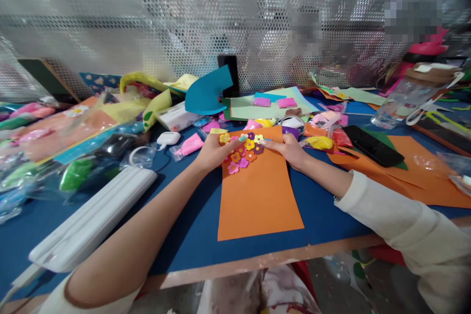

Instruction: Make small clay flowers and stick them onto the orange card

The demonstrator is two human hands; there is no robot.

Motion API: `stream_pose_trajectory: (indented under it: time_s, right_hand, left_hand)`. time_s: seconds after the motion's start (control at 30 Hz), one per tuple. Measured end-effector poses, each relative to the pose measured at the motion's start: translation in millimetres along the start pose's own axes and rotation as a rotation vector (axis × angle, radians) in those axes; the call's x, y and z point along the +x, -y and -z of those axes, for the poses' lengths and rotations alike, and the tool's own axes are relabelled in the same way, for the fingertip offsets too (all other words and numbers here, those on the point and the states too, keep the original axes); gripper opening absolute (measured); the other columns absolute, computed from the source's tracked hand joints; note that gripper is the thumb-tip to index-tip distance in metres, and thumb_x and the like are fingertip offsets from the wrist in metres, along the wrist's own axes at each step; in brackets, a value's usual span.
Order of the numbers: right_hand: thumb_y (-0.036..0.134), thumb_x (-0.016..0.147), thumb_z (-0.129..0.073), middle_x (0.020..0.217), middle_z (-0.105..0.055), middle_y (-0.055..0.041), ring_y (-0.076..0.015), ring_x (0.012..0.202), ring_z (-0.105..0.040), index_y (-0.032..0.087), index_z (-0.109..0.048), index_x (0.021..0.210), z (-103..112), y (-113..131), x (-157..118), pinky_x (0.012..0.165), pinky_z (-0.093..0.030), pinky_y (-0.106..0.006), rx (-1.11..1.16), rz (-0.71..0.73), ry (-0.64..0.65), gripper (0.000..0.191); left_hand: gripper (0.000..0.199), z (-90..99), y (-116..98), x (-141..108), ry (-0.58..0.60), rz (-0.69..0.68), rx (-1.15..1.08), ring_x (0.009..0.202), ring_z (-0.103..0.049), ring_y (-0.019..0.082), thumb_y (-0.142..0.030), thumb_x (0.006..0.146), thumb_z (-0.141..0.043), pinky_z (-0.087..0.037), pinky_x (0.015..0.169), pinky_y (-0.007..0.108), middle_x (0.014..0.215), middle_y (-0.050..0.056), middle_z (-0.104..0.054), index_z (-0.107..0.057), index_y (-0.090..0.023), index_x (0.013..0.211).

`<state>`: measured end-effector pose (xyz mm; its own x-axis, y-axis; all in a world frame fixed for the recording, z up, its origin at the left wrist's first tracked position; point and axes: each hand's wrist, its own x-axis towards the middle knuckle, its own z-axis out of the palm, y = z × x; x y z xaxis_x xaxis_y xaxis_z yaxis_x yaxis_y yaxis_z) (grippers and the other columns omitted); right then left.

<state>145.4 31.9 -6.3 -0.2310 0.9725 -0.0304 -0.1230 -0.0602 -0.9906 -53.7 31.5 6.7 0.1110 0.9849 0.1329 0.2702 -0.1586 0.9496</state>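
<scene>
An orange sheet of paper (259, 201) lies on the blue table in front of me, its upper end between my hands. Small clay-like flowers (243, 153) in yellow, pink, orange and purple cluster near its top. My left hand (218, 151) grips the upper left edge, thumb laid over the flowers. On the upper right edge, my right hand (289, 149) grips the paper too, its thumb reaching to the flowers. The fingers under the sheet are hidden.
A white power bank (97, 218) with a cable lies left. Bagged clay and coloured papers crowd both sides. Farther right are a black phone (373, 146) and a clear bottle (403, 93). A curved teal paper (208, 91) stands behind, before a perforated metal screen (235, 14).
</scene>
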Motion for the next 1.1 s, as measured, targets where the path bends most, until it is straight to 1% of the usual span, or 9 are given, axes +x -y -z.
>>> stream_pose_trajectory:
  time_s: [0.2,0.37,0.43,0.5,0.63,0.77,0.9,1.0,1.1]
  right_hand:
    - [0.036,0.055,-0.079,0.080,-0.070,-0.0034,-0.0179,0.069,-0.065,0.016,-0.068,0.078,2.2,-2.3,2.5,0.062,-0.052,-0.030,-0.037,0.015,0.000,0.032]
    - [0.035,0.056,-0.079,0.079,-0.070,-0.0031,-0.0173,0.068,-0.065,0.016,-0.068,0.076,2.5,-2.2,2.5,0.062,-0.052,-0.029,-0.035,0.016,0.012,0.030]
    - [0.035,0.056,-0.079,0.080,-0.071,-0.0026,-0.0173,0.069,-0.065,0.017,-0.068,0.078,2.4,-2.5,2.4,0.062,-0.053,-0.030,-0.029,0.022,0.015,0.030]
    - [0.034,0.057,-0.079,0.080,-0.071,-0.0025,-0.0171,0.069,-0.065,0.017,-0.068,0.078,2.7,-3.2,2.6,0.063,-0.052,-0.029,-0.029,0.021,0.019,0.029]
    - [0.034,0.056,-0.079,0.080,-0.071,-0.0026,-0.0166,0.068,-0.065,0.017,-0.069,0.076,3.6,-4.2,3.6,0.062,-0.052,-0.029,-0.031,0.016,0.019,0.028]
    - [0.035,0.056,-0.079,0.079,-0.070,-0.0028,-0.0166,0.068,-0.065,0.016,-0.069,0.074,3.2,-2.9,3.2,0.062,-0.052,-0.029,-0.045,0.019,0.006,0.027]
    - [0.036,0.057,-0.079,0.082,-0.071,-0.0038,-0.0180,0.072,-0.065,0.017,-0.069,0.079,2.6,-2.5,2.8,0.066,-0.053,-0.031,-0.054,0.023,0.011,0.031]
    - [0.037,0.058,-0.078,0.085,-0.071,-0.0043,-0.0187,0.074,-0.066,0.017,-0.069,0.084,2.3,-2.8,2.5,0.067,-0.053,-0.032,-0.051,0.028,0.016,0.033]
    - [0.038,0.059,-0.078,0.082,-0.071,-0.0037,-0.0184,0.071,-0.066,0.018,-0.069,0.083,2.0,-1.7,2.3,0.065,-0.053,-0.031,-0.013,-0.005,0.002,0.033]
  left_hand:
    - [0.043,-0.7,4.3,2.6,-0.040,-0.006,-0.007,0.053,-0.060,0.016,-0.055,0.060,-0.069,-0.042,0.042,0.020,0.056,0.001,-0.062,-0.054,-0.015,0.060]
    - [0.038,0.8,1.2,-0.6,0.019,-0.014,-0.015,0.064,-0.064,0.018,-0.048,0.058,-0.074,-0.048,0.051,0.022,0.071,0.004,-0.069,-0.061,-0.014,0.072]
    - [0.038,0.6,1.1,-0.6,0.027,-0.017,-0.018,0.064,-0.065,0.018,-0.047,0.058,-0.074,-0.049,0.052,0.022,0.073,0.004,-0.069,-0.062,-0.015,0.074]
    - [0.038,-0.1,2.1,0.7,0.012,-0.019,-0.017,0.059,-0.062,0.016,-0.048,0.058,-0.073,-0.047,0.049,0.021,0.067,0.002,-0.067,-0.059,-0.015,0.069]
    - [0.041,-0.8,2.7,2.5,-0.026,-0.013,-0.003,0.044,-0.052,0.011,-0.051,0.060,-0.069,-0.035,0.038,0.018,0.048,-0.002,-0.054,-0.049,-0.016,0.055]
    - [0.034,-0.2,-4.8,-0.8,-0.010,-0.003,0.010,0.048,-0.054,0.012,-0.044,0.059,-0.071,-0.038,0.041,0.019,0.050,-0.002,-0.055,-0.050,-0.016,0.055]
    - [0.032,-0.1,-14.0,-5.0,-0.001,0.003,0.027,0.048,-0.054,0.012,-0.035,0.057,-0.072,-0.038,0.041,0.018,0.045,-0.004,-0.050,-0.046,-0.017,0.050]
    - [0.033,-0.1,-15.0,-5.5,-0.013,0.003,0.037,0.047,-0.052,0.011,-0.032,0.058,-0.071,-0.038,0.041,0.017,0.044,-0.005,-0.047,-0.043,-0.017,0.048]
    - [0.034,0.4,-11.8,-4.5,-0.029,0.000,0.046,0.047,-0.051,0.010,-0.031,0.058,-0.070,-0.039,0.042,0.017,0.044,-0.005,-0.047,-0.041,-0.017,0.047]
